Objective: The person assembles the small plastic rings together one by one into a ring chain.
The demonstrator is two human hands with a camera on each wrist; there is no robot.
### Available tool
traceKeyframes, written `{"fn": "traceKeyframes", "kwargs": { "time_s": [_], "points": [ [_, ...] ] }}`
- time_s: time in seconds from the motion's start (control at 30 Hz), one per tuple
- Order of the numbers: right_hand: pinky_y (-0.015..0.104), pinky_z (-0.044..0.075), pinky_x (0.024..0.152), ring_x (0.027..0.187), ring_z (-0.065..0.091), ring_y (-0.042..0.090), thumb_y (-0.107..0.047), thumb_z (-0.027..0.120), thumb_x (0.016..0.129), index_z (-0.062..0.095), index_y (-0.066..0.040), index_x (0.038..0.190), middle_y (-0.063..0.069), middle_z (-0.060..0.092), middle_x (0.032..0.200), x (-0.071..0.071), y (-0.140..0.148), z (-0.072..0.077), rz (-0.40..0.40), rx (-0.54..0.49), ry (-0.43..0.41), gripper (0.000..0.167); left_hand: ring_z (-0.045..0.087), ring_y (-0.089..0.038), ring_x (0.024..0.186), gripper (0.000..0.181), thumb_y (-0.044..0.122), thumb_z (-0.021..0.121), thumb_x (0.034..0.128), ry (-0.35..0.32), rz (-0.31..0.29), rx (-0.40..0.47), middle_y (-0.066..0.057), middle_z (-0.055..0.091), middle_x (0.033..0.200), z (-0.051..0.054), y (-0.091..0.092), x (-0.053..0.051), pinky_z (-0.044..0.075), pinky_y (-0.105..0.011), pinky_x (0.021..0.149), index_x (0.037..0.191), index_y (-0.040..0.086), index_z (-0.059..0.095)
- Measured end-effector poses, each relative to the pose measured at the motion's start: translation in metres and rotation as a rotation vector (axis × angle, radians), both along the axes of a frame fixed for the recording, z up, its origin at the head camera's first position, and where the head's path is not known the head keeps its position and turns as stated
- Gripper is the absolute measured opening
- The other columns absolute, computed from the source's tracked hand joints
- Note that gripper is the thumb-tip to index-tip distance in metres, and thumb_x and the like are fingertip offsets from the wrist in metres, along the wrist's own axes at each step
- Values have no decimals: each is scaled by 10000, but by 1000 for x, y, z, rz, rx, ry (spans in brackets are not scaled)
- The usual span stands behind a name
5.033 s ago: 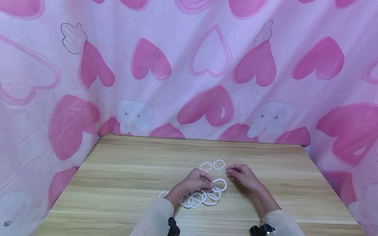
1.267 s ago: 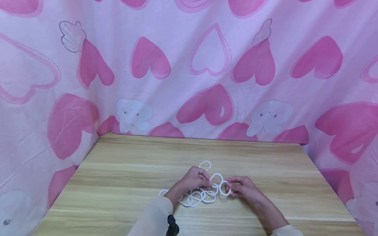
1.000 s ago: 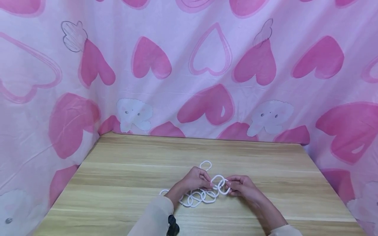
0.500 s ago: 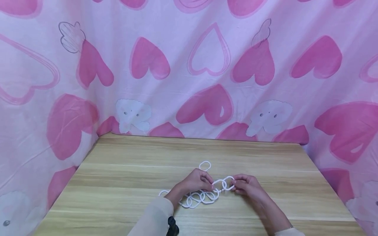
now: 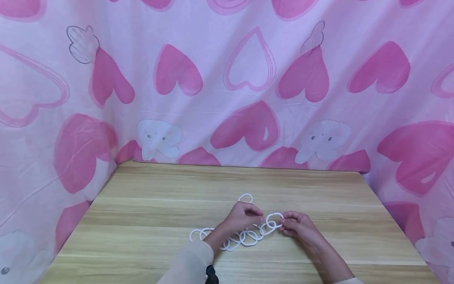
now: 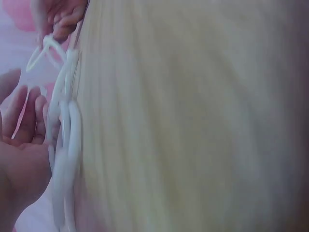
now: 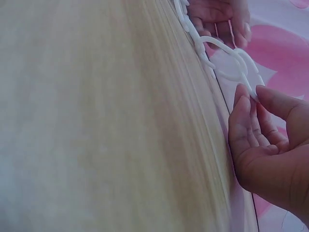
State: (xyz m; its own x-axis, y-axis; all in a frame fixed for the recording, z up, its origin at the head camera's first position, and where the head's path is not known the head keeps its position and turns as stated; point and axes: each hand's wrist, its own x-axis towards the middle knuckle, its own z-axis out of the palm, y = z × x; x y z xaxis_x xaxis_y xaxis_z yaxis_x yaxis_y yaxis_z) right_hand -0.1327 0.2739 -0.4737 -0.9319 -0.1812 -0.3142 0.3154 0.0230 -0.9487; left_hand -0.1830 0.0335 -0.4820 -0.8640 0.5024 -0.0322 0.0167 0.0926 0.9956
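Note:
A chain of white plastic C-shaped links (image 5: pixel 249 244) lies across the table, its right end raised. My right hand (image 5: pixel 300 228) pinches the end link (image 5: pixel 270 215) between thumb and fingertips; the right wrist view shows that link (image 7: pixel 250 87) hooked through its neighbour. Over the chain's middle hovers my left hand (image 5: pixel 242 217). In the left wrist view its fingers (image 6: pixel 30 113) are spread loosely and grip nothing, with the chain (image 6: pixel 65 174) beside them. One loose white link (image 5: pixel 245 194) lies behind the left hand, which partly covers it. The left forearm hides part of the chain.
The wooden table (image 5: pixel 159 189) has pale striped grain. A pink curtain with hearts (image 5: pixel 179 75) hangs around its back and sides. The chain's left end (image 5: pixel 191 235) lies beyond the left forearm.
My right hand took a loose link from the back of the table, joined it to the chain's end and drew it rightward. My left hand has let go of the neighbouring link.

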Motion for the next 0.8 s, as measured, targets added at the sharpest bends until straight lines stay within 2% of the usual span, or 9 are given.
{"fn": "traceKeyframes", "kwargs": {
  "time_s": [0.3, 0.5, 0.6, 0.7, 0.8],
  "points": [
    [188, 595, 801, 865, 728, 57, -49, 593, 982, 600, -51, 1066, -81, 757, 899, 0, 1, 0, 66, -54, 29, 84, 675, -44, 715, 171, 32, 765, 862, -95, -3, 10, -227, 773, 907, -1, 11, 6, 584, -192, 694, 994, -76, 750],
    [192, 595, 808, 868, 726, 54, -73, 598, 993, 623, -66, 1057, -77, 743, 921, -1, 7, -1, 146, -49, 28, 70, 674, -45, 693, 164, 15, 762, 861, -120, -9, 13, -237, 773, 912, -4, 12, 6, 590, -216, 681, 987, -88, 749],
    [204, 596, 806, 862, 710, 39, -92, 575, 1011, 619, 49, 1114, -77, 729, 938, -6, 12, 3, 167, 38, 87, 179, 643, -36, 653, 159, 0, 762, 855, -113, -17, 13, -252, 768, 903, -5, 13, 5, 572, -201, 647, 978, -98, 748],
    [218, 596, 786, 842, 696, 33, -103, 566, 1019, 586, 164, 1171, -2, 745, 947, -17, 14, 10, 150, 209, 208, 307, 633, -39, 634, 152, -11, 758, 855, -120, -24, 12, -258, 766, 897, -5, 13, 4, 567, -197, 631, 974, -105, 747],
    [228, 574, 740, 825, 662, 59, -116, 593, 1009, 629, 145, 1152, 96, 747, 960, -34, 10, 18, 143, 423, 320, 300, 638, -40, 639, 151, -5, 759, 857, -134, -26, 6, -249, 770, 895, -4, 13, 3, 565, -193, 631, 973, -101, 748]
  ]
}}
